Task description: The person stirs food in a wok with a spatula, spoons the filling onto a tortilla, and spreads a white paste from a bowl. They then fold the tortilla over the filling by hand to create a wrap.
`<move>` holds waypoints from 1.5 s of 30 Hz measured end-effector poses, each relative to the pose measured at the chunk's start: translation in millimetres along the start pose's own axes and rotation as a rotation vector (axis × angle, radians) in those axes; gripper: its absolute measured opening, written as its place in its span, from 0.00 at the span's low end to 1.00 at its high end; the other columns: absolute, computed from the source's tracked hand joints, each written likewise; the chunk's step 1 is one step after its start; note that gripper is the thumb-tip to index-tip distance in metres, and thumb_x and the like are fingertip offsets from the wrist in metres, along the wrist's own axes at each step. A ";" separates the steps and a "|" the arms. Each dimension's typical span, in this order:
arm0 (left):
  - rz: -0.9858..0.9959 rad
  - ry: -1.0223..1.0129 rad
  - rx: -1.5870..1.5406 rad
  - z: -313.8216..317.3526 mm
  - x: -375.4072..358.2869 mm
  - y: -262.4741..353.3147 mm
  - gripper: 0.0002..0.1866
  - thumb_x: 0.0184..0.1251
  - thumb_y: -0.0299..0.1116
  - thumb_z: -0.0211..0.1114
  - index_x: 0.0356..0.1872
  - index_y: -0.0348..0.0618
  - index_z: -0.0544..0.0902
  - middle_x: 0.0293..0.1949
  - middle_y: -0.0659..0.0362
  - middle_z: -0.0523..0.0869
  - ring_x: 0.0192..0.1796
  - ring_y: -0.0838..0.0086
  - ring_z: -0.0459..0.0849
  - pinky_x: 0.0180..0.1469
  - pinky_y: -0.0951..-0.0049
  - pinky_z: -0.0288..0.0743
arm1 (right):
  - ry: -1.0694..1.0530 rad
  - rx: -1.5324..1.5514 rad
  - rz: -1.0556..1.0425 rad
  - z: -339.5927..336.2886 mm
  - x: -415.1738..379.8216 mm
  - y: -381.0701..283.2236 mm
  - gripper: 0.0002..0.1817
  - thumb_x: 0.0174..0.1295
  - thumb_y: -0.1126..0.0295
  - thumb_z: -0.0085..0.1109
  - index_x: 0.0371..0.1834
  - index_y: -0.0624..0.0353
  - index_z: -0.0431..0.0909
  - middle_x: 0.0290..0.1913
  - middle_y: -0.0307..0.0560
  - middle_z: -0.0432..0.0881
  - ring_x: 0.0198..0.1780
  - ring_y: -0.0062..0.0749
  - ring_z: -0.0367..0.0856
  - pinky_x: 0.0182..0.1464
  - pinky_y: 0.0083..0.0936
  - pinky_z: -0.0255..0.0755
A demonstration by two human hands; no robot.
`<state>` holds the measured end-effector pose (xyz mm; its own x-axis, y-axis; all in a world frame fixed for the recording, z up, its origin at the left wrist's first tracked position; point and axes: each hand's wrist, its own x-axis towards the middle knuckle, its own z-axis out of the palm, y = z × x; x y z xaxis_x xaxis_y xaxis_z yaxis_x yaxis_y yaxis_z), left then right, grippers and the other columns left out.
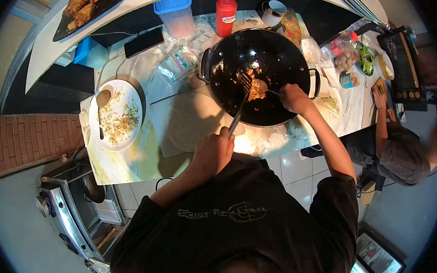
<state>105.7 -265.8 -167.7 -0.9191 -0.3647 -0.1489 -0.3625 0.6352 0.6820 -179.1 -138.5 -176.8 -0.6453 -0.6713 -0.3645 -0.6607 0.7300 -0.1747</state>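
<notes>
A black wok (231,105) with two side handles stands on the marble-patterned counter, some chopped brownish food (257,90) at its bottom. My left hand (219,149) is closed around the long handle of a slotted spatula (239,112), whose dark head rests in the wok at the food's left edge. Over the wok's right side, my right hand (295,98) grips a spoon (271,91) that reaches to the food. To the left lies a white plate (94,127) with chopped bits and a spoon on it.
Behind the wok are a red bottle (226,16), a mug (274,13) and a lidded container (176,17). A phone (144,43) and plastic bag (177,63) lie left. At the right, a co-worker (402,154) has a hand at the counter, near bottles and greens.
</notes>
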 end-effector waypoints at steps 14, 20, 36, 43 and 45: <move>0.016 0.062 -0.241 -12.0 -1.1 -17.1 0.13 0.73 0.37 0.56 0.37 0.35 0.74 0.22 0.37 0.80 0.28 0.39 0.81 0.31 0.43 0.72 | -0.275 0.436 0.108 -4.2 11.8 -1.9 0.08 0.54 0.75 0.55 0.33 0.58 0.84 0.22 0.47 0.81 0.21 0.33 0.79 0.27 0.29 0.75; -0.018 0.105 -0.298 -32.1 -13.1 -8.1 0.10 0.75 0.34 0.54 0.43 0.36 0.75 0.23 0.40 0.78 0.30 0.43 0.82 0.30 0.55 0.69 | -0.176 0.438 -0.060 -16.2 13.1 21.8 0.08 0.54 0.76 0.53 0.33 0.56 0.82 0.20 0.41 0.77 0.17 0.24 0.72 0.20 0.25 0.66; 0.065 0.217 -0.086 -29.1 28.0 -18.1 0.11 0.75 0.37 0.53 0.40 0.37 0.74 0.23 0.38 0.80 0.29 0.40 0.81 0.31 0.44 0.73 | 0.000 0.167 -0.061 -54.8 -27.8 26.7 0.08 0.52 0.76 0.56 0.32 0.63 0.84 0.34 0.57 0.86 0.40 0.46 0.85 0.43 0.32 0.76; 0.159 0.246 -0.029 -12.5 43.3 -30.3 0.12 0.74 0.37 0.54 0.39 0.37 0.74 0.20 0.41 0.80 0.26 0.42 0.80 0.29 0.44 0.73 | 0.091 -0.110 -0.015 -29.5 21.3 22.1 0.10 0.53 0.74 0.59 0.37 0.63 0.84 0.40 0.62 0.85 0.45 0.54 0.85 0.48 0.41 0.79; 0.120 0.214 -0.047 -10.1 43.5 -29.8 0.11 0.74 0.36 0.55 0.41 0.37 0.74 0.22 0.40 0.80 0.29 0.42 0.81 0.31 0.45 0.72 | 0.134 -0.221 0.005 -10.8 36.4 27.5 0.11 0.53 0.74 0.59 0.40 0.64 0.84 0.41 0.63 0.85 0.46 0.54 0.85 0.49 0.42 0.80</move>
<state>78.0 -307.5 -187.3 -0.8999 -0.4273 0.0871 -0.2402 0.6525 0.7187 -224.8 -144.2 -185.0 -0.6840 -0.6898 -0.2375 -0.7158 0.6973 0.0362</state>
